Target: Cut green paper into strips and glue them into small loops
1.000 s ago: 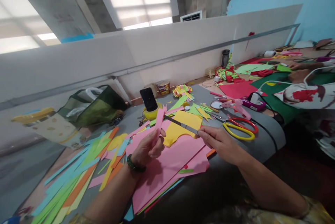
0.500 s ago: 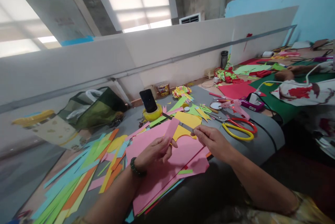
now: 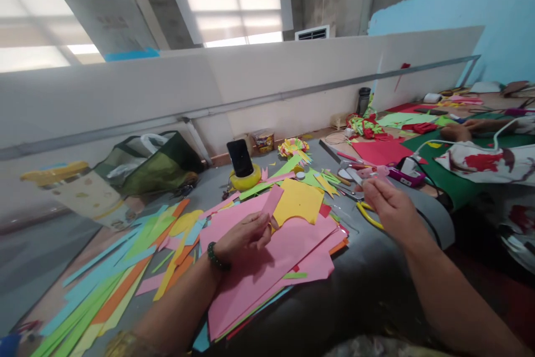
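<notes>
My left hand [image 3: 246, 234], with a dark bead bracelet at the wrist, is closed on a pink paper strip [image 3: 272, 201]. It is held just above a stack of pink paper sheets [image 3: 251, 284]. A cut yellow paper piece [image 3: 298, 201] lies beside the strip. Off to the right, my right hand [image 3: 388, 204] pinches one end of a thin metal ruler [image 3: 332, 153], raised over the tools. Below that hand, scissors with a yellow handle [image 3: 368, 216] lie partly hidden. Just behind its fingers is a pink glue gun [image 3: 378, 171], mostly covered.
Coloured paper strips [image 3: 112, 284] spread across the left. A phone [image 3: 239, 157] leans on a yellow tape roll [image 3: 244, 180]. Behind are a paper flower [image 3: 293, 147] and a snack cup [image 3: 264, 140]. Another person's hand [image 3: 457, 131] works at the far right. A purple power strip [image 3: 406, 176] lies nearby.
My right hand has moved right and up with the ruler, away from the pink strip and over the scissors and glue gun. My left hand still holds the strip.
</notes>
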Demonstrator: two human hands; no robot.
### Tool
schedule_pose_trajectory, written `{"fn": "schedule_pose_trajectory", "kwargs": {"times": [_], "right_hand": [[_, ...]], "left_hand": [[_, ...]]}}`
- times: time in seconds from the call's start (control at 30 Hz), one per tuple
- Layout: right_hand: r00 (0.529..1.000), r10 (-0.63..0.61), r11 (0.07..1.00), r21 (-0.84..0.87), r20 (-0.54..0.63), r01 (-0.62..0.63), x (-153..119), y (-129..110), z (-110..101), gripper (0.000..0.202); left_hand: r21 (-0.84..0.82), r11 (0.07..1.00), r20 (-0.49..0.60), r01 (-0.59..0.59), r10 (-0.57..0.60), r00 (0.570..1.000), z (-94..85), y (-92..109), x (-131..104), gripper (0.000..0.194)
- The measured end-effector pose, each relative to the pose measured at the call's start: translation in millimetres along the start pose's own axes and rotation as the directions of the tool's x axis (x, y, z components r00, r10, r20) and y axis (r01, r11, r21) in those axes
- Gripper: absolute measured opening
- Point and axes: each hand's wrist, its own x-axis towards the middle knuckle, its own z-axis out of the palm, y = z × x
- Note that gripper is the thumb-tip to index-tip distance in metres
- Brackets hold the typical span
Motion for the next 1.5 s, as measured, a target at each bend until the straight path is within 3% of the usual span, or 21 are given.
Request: {"fn": "schedule_pose_trajectory", "kwargs": {"times": [0.1,0.2,0.23,0.3,0.37,0.43,0.5,0.6,0.7,0.77,0.8,0.87,0.93,1.03,1.1,1.3,1.5], "right_hand": [[0.978,0.044,0.977,-0.213,0.203,0.0,15,16,-4,0.035],[0.873,0.26,0.879,-0.476,0.412,-0.037,23,27,6,0.032],[0.849,0.31,0.842,-0.538,0.428,-0.036,24,28,10,0.033],[0.88,0.29,0.796,-0.605,0.376,-0.003,25,25,19,0.032],[0.94,0.133,0.823,-0.563,0.314,0.071,25,12,28,0.027],[0.943,-0.046,0.915,-0.365,0.328,0.172,26,-9,42,0.027],[0.885,-0.165,0.98,-0.032,0.435,0.199,30,-34,62,0.032],[0.805,-0.273,0.945,0.304,0.528,0.121,39,-61,99,0.029],[0.845,-0.32,0.922,0.348,0.429,0.172,51,-65,129,0.02],[0.87,-0.397,0.912,0.237,0.293,0.336,57,-58,141,0.018],[0.859,-0.458,0.888,0.162,0.23,0.43,58,-53,145,0.018],[0.78,-0.607,0.792,0.031,0.151,0.61,58,-45,149,0.017],[0.634,-0.762,0.632,-0.058,0.133,0.773,53,-41,150,0.017],[0.379,-0.905,0.347,-0.184,0.192,0.92,45,-41,148,0.023],[0.289,-0.925,0.228,-0.25,0.245,0.941,42,-43,146,0.027],[0.224,-0.918,0.133,-0.278,0.329,0.951,40,-46,145,0.032],[0.184,-0.915,0.095,-0.252,0.359,0.963,40,-44,144,0.033]], "left_hand": [[-0.023,1.0,-0.017,-0.002,0.002,1.0,0.8,2,1,0.056],[-0.022,1.0,-0.028,-0.011,0.011,1.0,3.3,4,1,0.056],[-0.028,0.999,-0.032,-0.016,0.015,0.999,4.0,4,1,0.056],[-0.046,0.999,-0.036,-0.02,0.018,0.999,4.8,2,1,0.055],[-0.057,0.998,-0.033,-0.023,0.021,0.999,5.5,0,2,0.053],[-0.059,0.998,-0.033,-0.031,0.03,0.999,6.7,-2,3,0.052],[-0.073,0.996,-0.047,-0.049,0.045,0.998,8.1,-3,3,0.053],[-0.118,0.991,-0.094,-0.058,0.047,0.994,9.2,-3,3,0.055],[-0.203,0.977,-0.161,-0.071,0.039,0.986,7.8,-2,4,0.056],[-0.27,0.96,-0.224,-0.08,0.019,0.974,6.2,-2,6,0.054],[-0.296,0.952,-0.256,-0.078,0.0,0.967,5.4,-2,7,0.051],[-0.336,0.94,-0.301,-0.057,-0.05,0.952,4.2,-1,9,0.043],[-0.367,0.93,-0.306,-0.013,-0.108,0.946,2.9,0,11,0.038],[-0.41,0.911,-0.28,0.05,-0.178,0.943,0.9,1,12,0.049],[-0.434,0.9,-0.271,0.049,-0.182,0.945,-0.2,1,13,0.053],[-0.407,0.912,-0.259,0.05,-0.168,0.951,0.1,-2,13,0.059],[-0.366,0.931,-0.292,-0.003,-0.111,0.95,-0.4,-4,12,0.037]]}}
